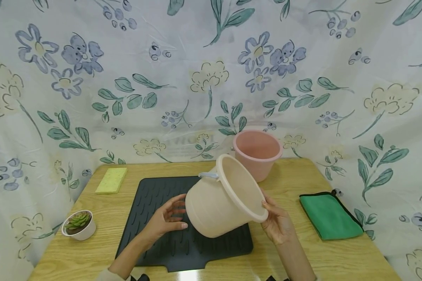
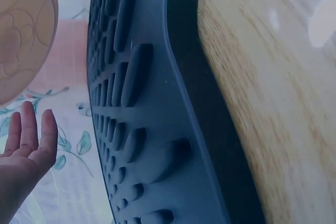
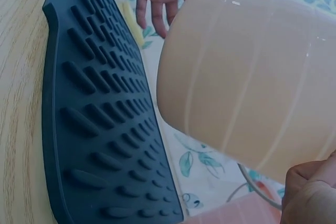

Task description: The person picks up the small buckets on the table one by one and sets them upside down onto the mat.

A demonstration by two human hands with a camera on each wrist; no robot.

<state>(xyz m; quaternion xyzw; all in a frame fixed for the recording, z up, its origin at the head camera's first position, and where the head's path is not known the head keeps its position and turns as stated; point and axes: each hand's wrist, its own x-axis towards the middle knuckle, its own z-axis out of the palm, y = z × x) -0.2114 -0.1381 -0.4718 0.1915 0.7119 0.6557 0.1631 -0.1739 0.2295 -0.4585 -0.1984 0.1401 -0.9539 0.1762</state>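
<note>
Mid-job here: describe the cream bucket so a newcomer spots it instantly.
On the wooden table lies a dark ridged mat. Tilted above it, its rim gripped by the right hand, is the cream bucket. Its colour and tilt set it apart from the upright pink bucket behind.

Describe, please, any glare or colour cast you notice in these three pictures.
Head view: white glare on the light-brown wooden table, bottom edge; left wrist view: bluish cast, glare on the table, upper right; right wrist view: also bluish, small highlights on the cream round plastic bucket.
</note>
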